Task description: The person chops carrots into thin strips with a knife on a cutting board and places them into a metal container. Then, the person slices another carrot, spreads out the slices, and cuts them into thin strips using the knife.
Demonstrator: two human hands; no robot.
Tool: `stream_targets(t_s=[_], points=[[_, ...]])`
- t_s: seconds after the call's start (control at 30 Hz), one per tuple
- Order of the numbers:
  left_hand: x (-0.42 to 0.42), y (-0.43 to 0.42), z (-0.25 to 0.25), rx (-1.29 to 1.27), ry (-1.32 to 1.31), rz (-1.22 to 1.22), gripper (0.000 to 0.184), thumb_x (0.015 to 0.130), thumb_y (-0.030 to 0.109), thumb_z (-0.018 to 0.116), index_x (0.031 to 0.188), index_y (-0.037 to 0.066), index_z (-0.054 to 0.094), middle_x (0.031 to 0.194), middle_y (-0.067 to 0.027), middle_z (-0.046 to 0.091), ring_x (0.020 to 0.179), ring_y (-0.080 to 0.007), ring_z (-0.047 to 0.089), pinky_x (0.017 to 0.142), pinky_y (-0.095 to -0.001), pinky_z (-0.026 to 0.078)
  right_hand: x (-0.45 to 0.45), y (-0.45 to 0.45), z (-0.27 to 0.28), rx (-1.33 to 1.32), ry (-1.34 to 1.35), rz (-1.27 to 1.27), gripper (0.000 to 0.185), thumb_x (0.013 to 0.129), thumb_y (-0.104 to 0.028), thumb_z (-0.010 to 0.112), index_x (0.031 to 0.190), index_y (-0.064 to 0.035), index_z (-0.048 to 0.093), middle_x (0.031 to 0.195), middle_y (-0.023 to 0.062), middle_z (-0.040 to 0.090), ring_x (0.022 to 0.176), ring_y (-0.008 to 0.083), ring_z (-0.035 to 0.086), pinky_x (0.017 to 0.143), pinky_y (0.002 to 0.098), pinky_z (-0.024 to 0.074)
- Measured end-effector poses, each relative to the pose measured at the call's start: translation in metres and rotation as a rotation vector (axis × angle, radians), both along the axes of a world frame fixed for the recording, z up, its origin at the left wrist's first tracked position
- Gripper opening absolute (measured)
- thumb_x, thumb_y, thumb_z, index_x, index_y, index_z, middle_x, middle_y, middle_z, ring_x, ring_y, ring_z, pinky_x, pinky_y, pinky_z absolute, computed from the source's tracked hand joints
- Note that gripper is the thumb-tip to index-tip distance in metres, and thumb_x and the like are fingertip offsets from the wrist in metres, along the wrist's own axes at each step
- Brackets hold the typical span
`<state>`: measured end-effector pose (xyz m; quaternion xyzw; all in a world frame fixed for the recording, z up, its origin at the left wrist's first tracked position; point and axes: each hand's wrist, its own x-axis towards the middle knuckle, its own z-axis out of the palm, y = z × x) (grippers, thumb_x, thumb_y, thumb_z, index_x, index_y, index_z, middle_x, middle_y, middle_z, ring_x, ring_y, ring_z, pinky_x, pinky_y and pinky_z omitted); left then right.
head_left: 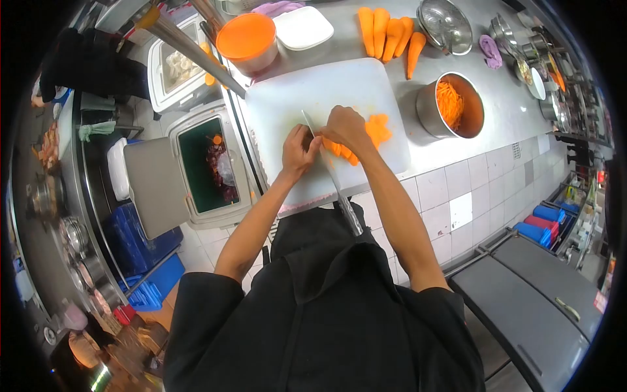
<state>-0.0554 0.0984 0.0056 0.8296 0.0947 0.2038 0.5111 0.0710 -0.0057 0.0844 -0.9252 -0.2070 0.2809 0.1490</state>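
Note:
A white cutting board [281, 104] lies under both hands. My left hand [300, 151] is curled close to the blade, its thumb pointing at my right hand; whatever its fingers hold is hidden. My right hand [346, 124] is closed, knuckles up, beside the sliced carrot [377, 131], and its fingertips are out of sight. More carrot slices [341, 150] lie below its wrist. Between the hands a knife [330, 171] rests on the board, its handle reaching past the near edge toward my apron.
Whole peeled carrots [390, 36] and a metal colander [446, 25] lie at the back. A steel pot [428, 108] with shredded carrot stands right. An orange-lidded tub [247, 38] and a white container [304, 28] sit back left. An open bin [196, 173] is left of the counter.

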Motion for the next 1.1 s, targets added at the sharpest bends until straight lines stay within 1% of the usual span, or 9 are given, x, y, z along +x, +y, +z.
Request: stream_targets(t_s=[0.07,0.2,0.37,0.43,0.5,0.6,0.83,0.93,1.1], points=[[0.000,-0.001,0.001,-0.009,-0.007,0.010,0.047,0.095,0.044,0.060,0.090,-0.002,0.060,0.081,-0.0143,0.054,0.069,-0.0291,0.055,0.063,-0.0375,0.045,-0.001,-0.007,-0.011,0.013,-0.098,0.049,0.045,0.071,-0.039,0.081,0.082,0.0032,0.071,0.083,0.0240,0.071,0.082,0.0377,0.072,0.074,0.0437,0.0583],[0.002,-0.003,0.007,-0.023,-0.033,0.024,0.043,0.094,0.040,0.062,0.088,-0.002,0.060,0.081,-0.0142,0.055,0.069,-0.0299,0.059,0.063,-0.0375,0.047,-0.002,-0.018,-0.028,0.022,-0.168,0.092,0.041,0.077,-0.039,0.076,0.086,0.0004,0.071,0.080,0.0196,0.071,0.078,0.0357,0.071,0.072,0.0435,0.0570],[0.001,-0.002,0.003,-0.016,-0.006,0.038,0.041,0.094,0.038,0.063,0.088,-0.003,0.061,0.080,-0.0140,0.056,0.070,-0.0295,0.059,0.063,-0.0377,0.047,-0.045,-0.060,0.023,0.343,-0.136,-0.104,0.035,0.086,-0.041,0.072,0.081,-0.0062,0.071,0.073,0.0121,0.071,0.071,0.0334,0.070,0.067,0.0439,0.0549],[0.001,-0.004,0.002,-0.022,-0.010,0.047,0.041,0.093,0.038,0.063,0.087,-0.003,0.061,0.080,-0.0141,0.056,0.070,-0.0294,0.060,0.063,-0.0377,0.047,-0.081,-0.083,0.037,0.351,0.019,-0.018,0.039,0.088,-0.044,0.070,0.094,-0.0051,0.068,0.077,0.0151,0.070,0.070,0.0362,0.069,0.066,0.0458,0.0541],[0.001,-0.004,0.007,-0.004,0.033,0.056,0.037,0.095,0.033,0.062,0.087,-0.003,0.062,0.080,-0.0146,0.057,0.072,-0.0295,0.061,0.064,-0.0372,0.048,-0.122,-0.093,0.034,0.231,-0.138,0.081,0.041,0.090,-0.037,0.069,0.112,-0.0034,0.062,0.095,0.0196,0.070,0.080,0.0377,0.069,0.072,0.0471,0.0534],[-0.002,-0.002,0.011,-0.012,0.102,0.043,0.031,0.095,0.029,0.061,0.090,-0.002,0.065,0.085,-0.0155,0.063,0.077,-0.0304,0.064,0.067,-0.0368,0.050,-0.146,-0.093,0.013,0.235,-0.018,-0.015,0.040,0.093,-0.028,0.065,0.122,-0.0034,0.055,0.102,0.0244,0.067,0.082,0.0421,0.067,0.073,0.0507,0.0532],[-0.014,-0.010,0.011,0.153,-0.040,0.028,0.012,0.089,0.004,0.065,0.100,0.003,0.070,0.100,-0.0138,0.071,0.091,-0.0315,0.069,0.079,-0.0374,0.055,-0.134,-0.106,0.002,0.477,-0.011,-0.152,0.027,0.094,-0.013,0.058,0.117,0.0010,0.056,0.085,0.0288,0.064,0.081,0.0470,0.064,0.072,0.0536,0.0497],[-0.010,-0.009,0.008,0.064,0.044,0.046,0.018,0.086,0.004,0.074,0.104,0.002,0.072,0.103,-0.0123,0.072,0.092,-0.0244,0.071,0.080,-0.0329,0.056,-0.134,-0.113,0.028,0.470,0.068,-0.173,0.023,0.094,-0.009,0.055,0.111,0.0061,0.058,0.077,0.0294,0.063,0.074,0.0481,0.063,0.069,0.0523,0.0493],[0.001,-0.013,0.008,0.088,0.006,0.075,0.017,0.085,0.009,0.078,0.100,0.003,0.072,0.098,-0.0107,0.072,0.086,-0.0238,0.071,0.076,-0.0326,0.056,-0.122,-0.138,0.057,0.520,0.135,-0.311,0.018,0.095,-0.009,0.057,0.106,0.0043,0.060,0.077,0.0296,0.062,0.072,0.0468,0.063,0.064,0.0479,0.0482]])
